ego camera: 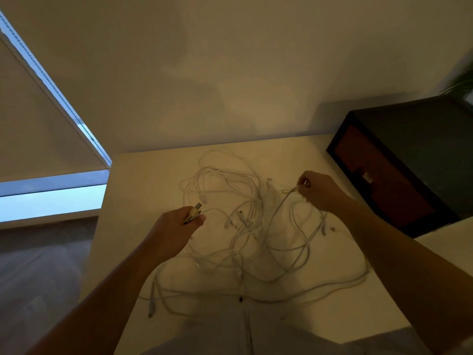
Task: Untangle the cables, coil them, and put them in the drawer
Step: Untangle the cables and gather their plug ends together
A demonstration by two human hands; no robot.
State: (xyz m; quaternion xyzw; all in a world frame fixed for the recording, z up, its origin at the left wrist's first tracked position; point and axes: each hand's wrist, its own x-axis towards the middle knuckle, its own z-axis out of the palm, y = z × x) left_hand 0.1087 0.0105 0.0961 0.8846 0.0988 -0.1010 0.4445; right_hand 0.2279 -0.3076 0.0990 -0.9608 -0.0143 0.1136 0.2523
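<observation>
Tangled white cables on a pale table, one hand at each side of the heap.

The table (pixel 143 180) stands against a plain wall (pixel 230 73) in dim, warm light, with a roller blind (pixel 38 124) over a window off its left edge and grey floor (pixel 38 278) below. On the far right corner sits a dark drawer unit (pixel 409 129) with a reddish-brown drawer (pixel 378 183) that is closed; a plant (pixel 460 83) shows blurred behind it. The cables (pixel 245 226) lie in loose, crossing loops over the middle of the table, reaching towards the near edge, well apart from the unit. The left hand (pixel 176 224), near the left edge of the heap, is curled round a few cable ends, a USB plug (pixel 196 210) sticking out past the thumb. The right hand (pixel 320 190), just in front of the unit, pinches one strand and holds it raised off the table.
</observation>
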